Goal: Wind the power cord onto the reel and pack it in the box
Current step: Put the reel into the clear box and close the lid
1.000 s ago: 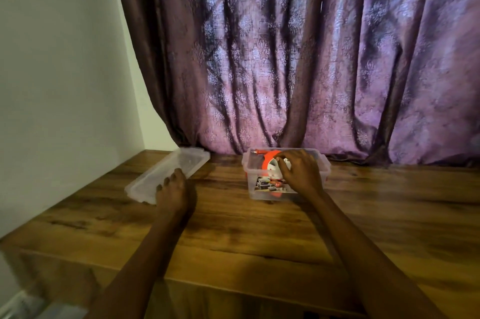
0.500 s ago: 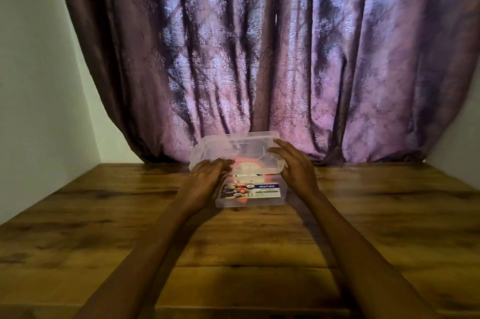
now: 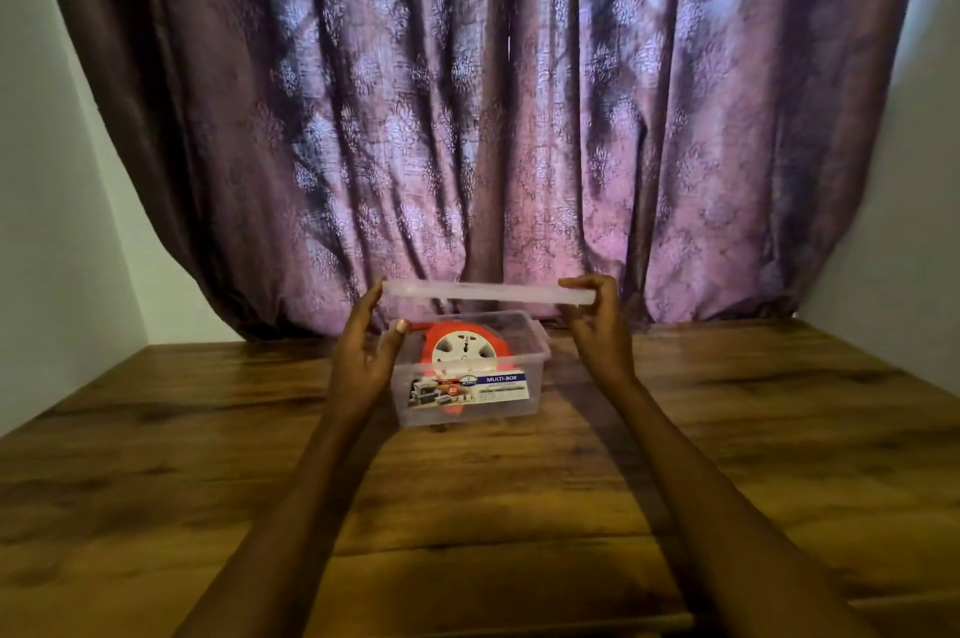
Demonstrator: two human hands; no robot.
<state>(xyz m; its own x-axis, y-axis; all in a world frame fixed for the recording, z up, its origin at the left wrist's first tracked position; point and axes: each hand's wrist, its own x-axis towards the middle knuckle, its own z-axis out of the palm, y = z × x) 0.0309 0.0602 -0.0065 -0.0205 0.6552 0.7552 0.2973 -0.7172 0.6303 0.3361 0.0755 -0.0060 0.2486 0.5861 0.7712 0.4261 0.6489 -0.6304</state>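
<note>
Orange reel (image 3: 465, 350) inside clear box (image 3: 537, 367), lid (image 3: 488, 293) above.

box (image 3: 524, 351) label fine print illegible, reel (image 3: 465, 351) lower half behind label

the box (image 3: 524, 351) label (image 3: 470, 385) reads "multi-box".

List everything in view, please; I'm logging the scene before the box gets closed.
Lid: one, clear, held level above the box, apart from it.
Box: one, clear with a printed label, on the table, open.
Reel: one, orange with a white socket face, inside the box.
Table: one, brown wood, below everything.
Curtain: one, purple patterned, behind the table.
Walls: two, pale, left and right.
Left hand: holds the lid's left end.
Right hand: holds the lid's right end.
</note>
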